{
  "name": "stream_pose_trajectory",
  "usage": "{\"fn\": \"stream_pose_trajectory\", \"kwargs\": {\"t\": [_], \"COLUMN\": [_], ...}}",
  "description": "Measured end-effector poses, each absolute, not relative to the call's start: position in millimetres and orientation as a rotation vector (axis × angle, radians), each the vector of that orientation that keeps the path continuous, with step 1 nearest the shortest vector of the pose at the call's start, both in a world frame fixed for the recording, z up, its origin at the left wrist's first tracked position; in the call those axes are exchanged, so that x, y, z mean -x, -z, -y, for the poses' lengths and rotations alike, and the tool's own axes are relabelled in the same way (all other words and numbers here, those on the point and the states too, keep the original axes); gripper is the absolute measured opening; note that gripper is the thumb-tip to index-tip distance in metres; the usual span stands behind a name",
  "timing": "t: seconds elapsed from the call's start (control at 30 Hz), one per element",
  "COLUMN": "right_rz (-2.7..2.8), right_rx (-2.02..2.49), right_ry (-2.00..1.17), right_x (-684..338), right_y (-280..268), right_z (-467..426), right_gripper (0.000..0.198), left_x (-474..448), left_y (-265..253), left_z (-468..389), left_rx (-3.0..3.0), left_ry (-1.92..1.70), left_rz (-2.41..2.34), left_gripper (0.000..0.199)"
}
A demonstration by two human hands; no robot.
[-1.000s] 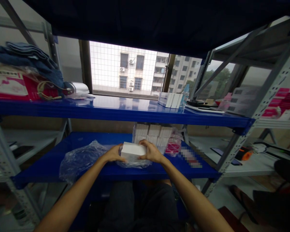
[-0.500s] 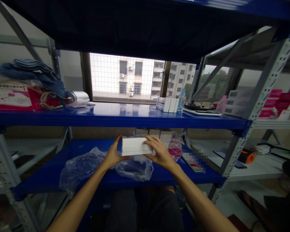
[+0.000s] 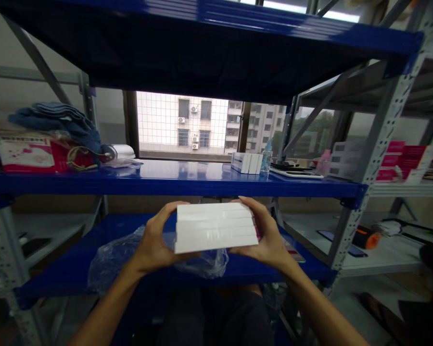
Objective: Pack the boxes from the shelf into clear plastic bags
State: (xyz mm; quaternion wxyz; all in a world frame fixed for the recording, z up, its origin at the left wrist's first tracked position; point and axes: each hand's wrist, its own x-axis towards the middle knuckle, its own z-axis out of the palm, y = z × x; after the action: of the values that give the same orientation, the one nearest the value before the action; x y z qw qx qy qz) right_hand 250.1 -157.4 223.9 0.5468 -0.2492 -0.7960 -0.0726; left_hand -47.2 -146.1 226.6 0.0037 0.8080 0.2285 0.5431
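Observation:
Between my two hands is a stack of several flat white boxes, raised above the lower blue shelf with its long sides towards me. My left hand grips the left end, thumb underneath and fingers on top. At the right end my right hand clasps the stack the same way, its fingers partly hidden behind it. Crumpled clear plastic lies on the lower shelf, and part of it shows beneath the boxes.
Above my hands runs the blue shelf edge. On that shelf stand white boxes, a blue spray bottle and, at left, a red and white box under folded denim. A perforated post rises at right.
The stack has come closer to me and now looks larger, with more box edges showing. My right hand has shifted from the top front to the right end.

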Motion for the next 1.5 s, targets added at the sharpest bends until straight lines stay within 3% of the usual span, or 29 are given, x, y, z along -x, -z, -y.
{"fn": "stream_pose_trajectory", "kwargs": {"t": [0.13, 0.33, 0.47, 0.53, 0.63, 0.77, 0.87, 1.13, 1.4, 1.5], "right_rz": [1.944, 2.071, 1.826, 1.705, 1.608, 1.684, 1.675, 1.656, 1.612, 1.619], "right_rx": [0.667, 0.696, 0.839, 1.011, 1.310, 1.527, 1.537, 1.787, 1.751, 1.623], "right_ry": [0.040, -0.227, -0.193, 0.011, 0.407, 0.713, 0.855, 0.684, 0.724, 0.708], "right_x": [-254, -272, -272, -265, -249, -240, -250, -269, -267, -269], "right_y": [-265, -338, -369, -376, -378, -375, -373, -372, -367, -367], "right_z": [159, 128, 93, 76, 54, 29, 13, -10, -9, -6], "right_gripper": [0.090, 0.076, 0.066, 0.067, 0.070, 0.073, 0.071, 0.077, 0.077, 0.071], "left_x": [38, 14, -16, -32, -51, -58, -55, -57, -57, -58], "left_y": [-267, -343, -369, -370, -362, -353, -352, -353, -357, -356], "left_z": [136, 73, 36, 22, 4, -9, -10, -3, 12, 20], "left_rx": [-2.366, -2.255, -2.218, -2.258, -2.460, -2.752, -2.818, -2.811, -2.826, -2.811], "left_ry": [-1.561, -1.411, -1.593, -1.640, -1.373, -0.966, -0.857, -0.807, -0.804, -0.960], "left_rz": [-0.699, -0.490, -0.701, -0.882, -1.121, -1.148, -1.139, -1.219, -1.249, -1.250], "left_gripper": [0.079, 0.063, 0.061, 0.065, 0.076, 0.062, 0.062, 0.050, 0.049, 0.044]}}
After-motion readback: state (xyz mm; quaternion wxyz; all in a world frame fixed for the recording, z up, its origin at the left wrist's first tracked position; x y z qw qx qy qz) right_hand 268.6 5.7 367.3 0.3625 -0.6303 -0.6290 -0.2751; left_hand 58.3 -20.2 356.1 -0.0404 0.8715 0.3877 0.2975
